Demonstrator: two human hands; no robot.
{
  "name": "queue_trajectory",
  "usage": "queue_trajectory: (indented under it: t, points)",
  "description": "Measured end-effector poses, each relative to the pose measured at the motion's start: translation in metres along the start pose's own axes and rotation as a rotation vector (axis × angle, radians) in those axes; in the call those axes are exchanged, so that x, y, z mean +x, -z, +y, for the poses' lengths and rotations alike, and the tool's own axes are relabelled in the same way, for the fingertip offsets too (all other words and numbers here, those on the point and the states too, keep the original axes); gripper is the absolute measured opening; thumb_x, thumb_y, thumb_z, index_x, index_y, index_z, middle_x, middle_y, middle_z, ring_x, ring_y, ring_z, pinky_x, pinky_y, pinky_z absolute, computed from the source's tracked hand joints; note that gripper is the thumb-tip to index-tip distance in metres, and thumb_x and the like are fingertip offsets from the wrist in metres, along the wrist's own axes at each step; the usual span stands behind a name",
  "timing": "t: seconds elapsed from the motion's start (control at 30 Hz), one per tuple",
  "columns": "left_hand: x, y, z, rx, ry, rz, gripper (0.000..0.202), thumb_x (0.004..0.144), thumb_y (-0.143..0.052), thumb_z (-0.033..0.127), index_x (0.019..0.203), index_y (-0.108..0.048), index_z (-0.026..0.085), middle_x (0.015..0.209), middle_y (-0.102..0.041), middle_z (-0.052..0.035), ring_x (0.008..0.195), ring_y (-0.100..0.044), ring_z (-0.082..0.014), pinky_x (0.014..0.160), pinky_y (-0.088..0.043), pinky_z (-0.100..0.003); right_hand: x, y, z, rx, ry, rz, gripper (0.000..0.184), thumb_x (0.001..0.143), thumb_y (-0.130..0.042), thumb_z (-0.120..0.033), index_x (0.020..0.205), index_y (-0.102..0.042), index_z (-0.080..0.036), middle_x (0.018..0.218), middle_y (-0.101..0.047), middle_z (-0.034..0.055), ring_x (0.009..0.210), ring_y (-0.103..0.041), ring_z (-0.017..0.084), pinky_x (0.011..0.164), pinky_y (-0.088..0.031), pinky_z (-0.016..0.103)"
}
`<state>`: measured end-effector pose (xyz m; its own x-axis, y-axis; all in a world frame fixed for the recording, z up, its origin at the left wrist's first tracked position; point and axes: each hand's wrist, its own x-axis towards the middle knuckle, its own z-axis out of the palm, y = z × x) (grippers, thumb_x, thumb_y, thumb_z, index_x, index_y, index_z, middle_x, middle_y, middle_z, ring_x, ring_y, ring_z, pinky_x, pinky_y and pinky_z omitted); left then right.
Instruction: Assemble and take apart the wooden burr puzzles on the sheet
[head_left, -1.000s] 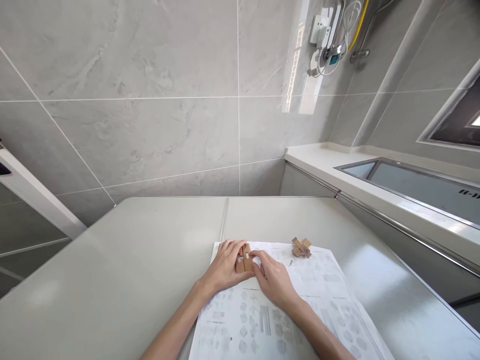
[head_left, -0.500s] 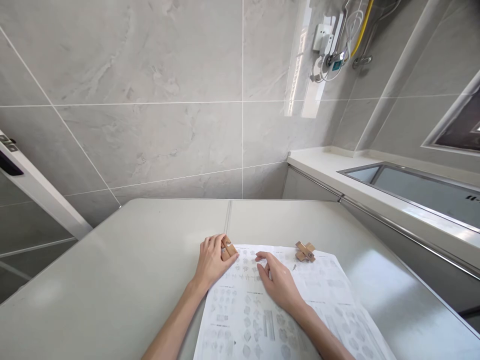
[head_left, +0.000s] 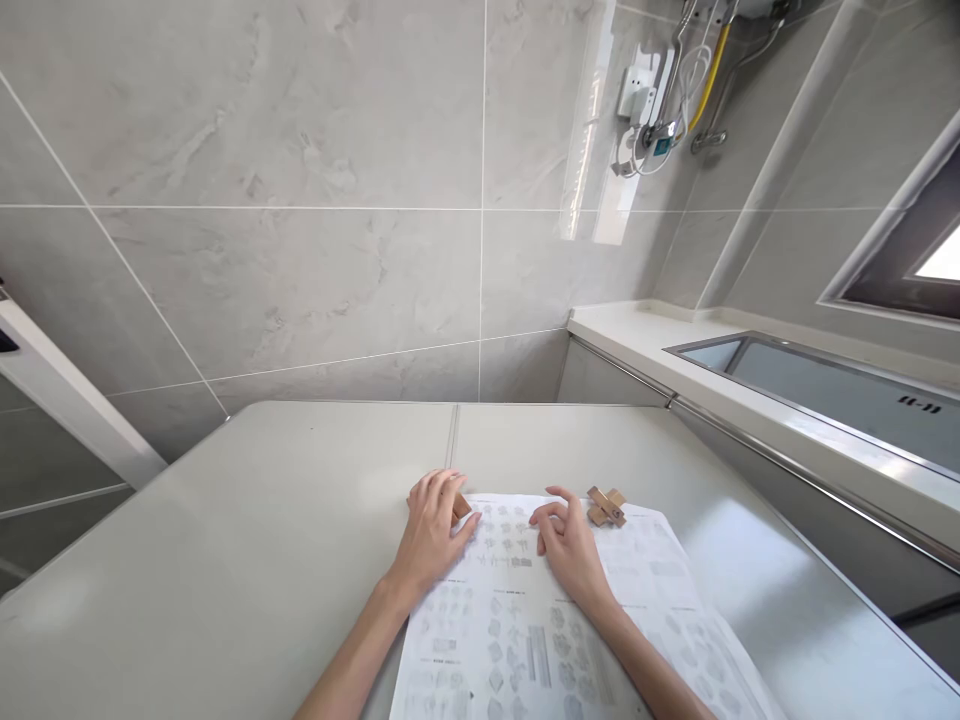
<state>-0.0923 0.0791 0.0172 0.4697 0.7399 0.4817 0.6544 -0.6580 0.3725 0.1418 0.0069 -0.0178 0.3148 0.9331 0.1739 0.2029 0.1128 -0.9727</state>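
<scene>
My left hand (head_left: 433,520) is curved over notched wooden puzzle pieces (head_left: 460,507) at the sheet's upper left corner. Its fingers hide most of the wood; one end peeks out past the fingertips and a bit shows on the left. My right hand (head_left: 568,535) is above the sheet with the index finger stretched out and the other fingers loosely bent, holding nothing. Just to its right lies a crossed cluster of wooden pieces (head_left: 606,507) near the sheet's top edge. The printed paper sheet (head_left: 517,620) carries rows of small grey diagrams and lies under both forearms.
The pale table (head_left: 247,560) has a seam (head_left: 453,435) running away from me. Behind it rises a grey tiled wall (head_left: 300,280). To the right stand a white counter (head_left: 622,325) with a sink (head_left: 810,390), and above it pipes and a wall socket (head_left: 636,90).
My left hand has shifted over the wooden pieces, covering more of them. My right hand has moved slightly right and up, closer to the crossed cluster. The view has turned a little.
</scene>
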Motion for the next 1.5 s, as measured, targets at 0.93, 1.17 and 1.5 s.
queue_trajectory:
  t: [0.93, 1.17, 1.5]
  points:
    - [-0.017, -0.012, 0.076, -0.371, -0.199, -0.312, 0.021, 0.101, -0.062, 0.02, 0.117, -0.073, 0.028, 0.129, -0.069, -0.0107, 0.124, -0.063, -0.0316, 0.104, -0.055, -0.049, 0.011, 0.019, -0.012, 0.285, -0.228, 0.208, 0.088, 0.087, -0.071, -0.036, 0.156, -0.017, -0.028, 0.121, -0.069, 0.0086, 0.063, -0.07, 0.019, 0.053, -0.06, 0.033]
    - [-0.015, -0.014, 0.075, -0.451, -0.09, -0.31, 0.019, 0.1, -0.062, 0.021, 0.112, -0.075, 0.027, 0.123, -0.071, -0.0093, 0.118, -0.065, -0.0299, 0.105, -0.053, -0.049, 0.013, 0.021, -0.013, 0.283, -0.209, 0.228, 0.059, 0.086, -0.071, -0.039, 0.134, -0.04, -0.025, 0.096, -0.07, 0.0007, 0.052, -0.057, 0.014, 0.052, -0.053, 0.031]
    - [-0.01, -0.023, 0.065, -0.644, 0.233, -0.185, 0.02, 0.103, -0.061, 0.041, 0.113, -0.071, 0.026, 0.113, -0.075, -0.0078, 0.106, -0.069, -0.0284, 0.098, -0.054, -0.044, 0.004, 0.016, -0.031, 0.421, -0.157, -0.103, 0.037, 0.094, -0.068, -0.059, 0.099, -0.052, -0.026, 0.067, -0.064, -0.0035, 0.049, -0.048, 0.014, 0.045, -0.038, 0.025]
